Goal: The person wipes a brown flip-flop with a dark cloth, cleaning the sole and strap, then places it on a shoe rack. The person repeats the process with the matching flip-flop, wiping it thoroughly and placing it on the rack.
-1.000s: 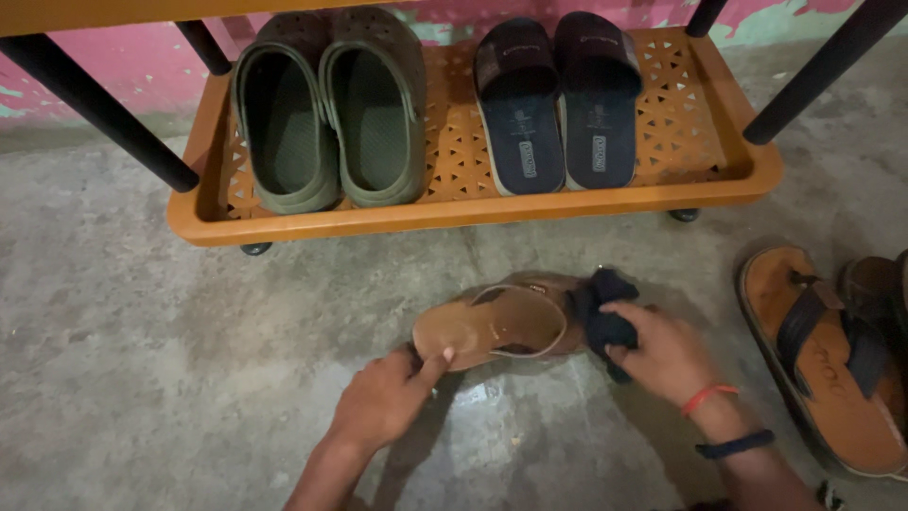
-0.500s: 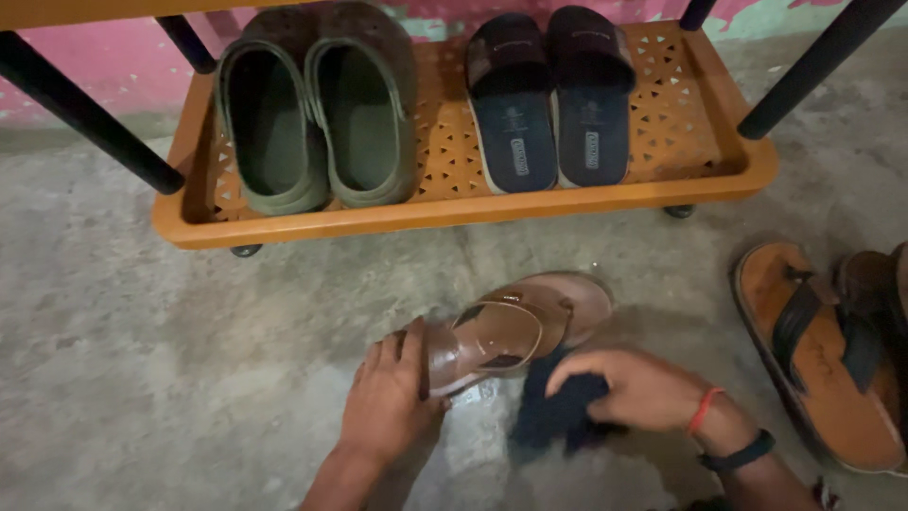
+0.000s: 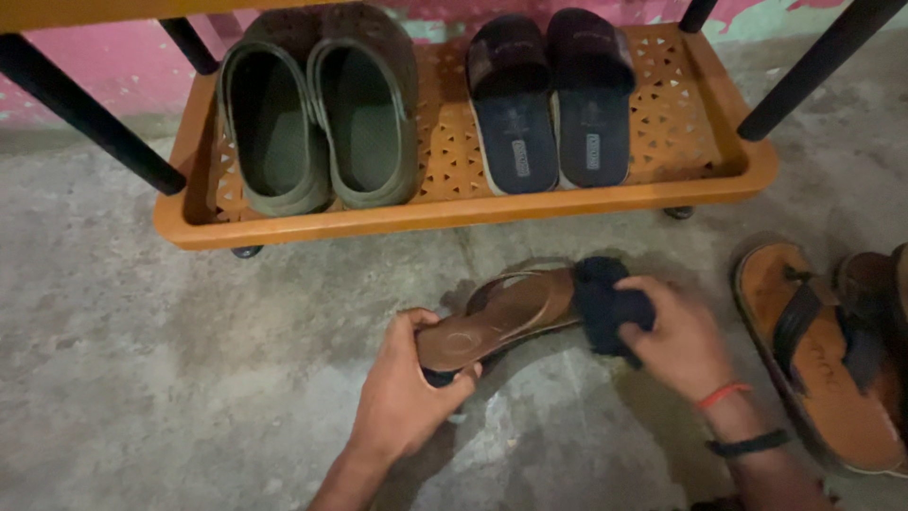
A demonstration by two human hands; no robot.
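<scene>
A brown strapped sandal [image 3: 501,317] is held tilted just above the concrete floor, low in the middle of the view. My left hand [image 3: 407,393] grips its heel end from below. My right hand [image 3: 676,336] presses a bunched dark cloth [image 3: 605,303] against the sandal's toe end. A red thread and a dark band circle my right wrist.
An orange perforated shoe rack shelf [image 3: 473,213] with black legs stands ahead, bearing a pair of olive green clogs [image 3: 317,109] and a pair of dark blue slides [image 3: 553,95]. Two brown sandals with dark straps [image 3: 823,355] lie on the floor at the right.
My right hand brought the cloth up from the floor beside the sandal to its toe end. My left hand shifted its grip to the heel and turned the sandal's footbed upward.
</scene>
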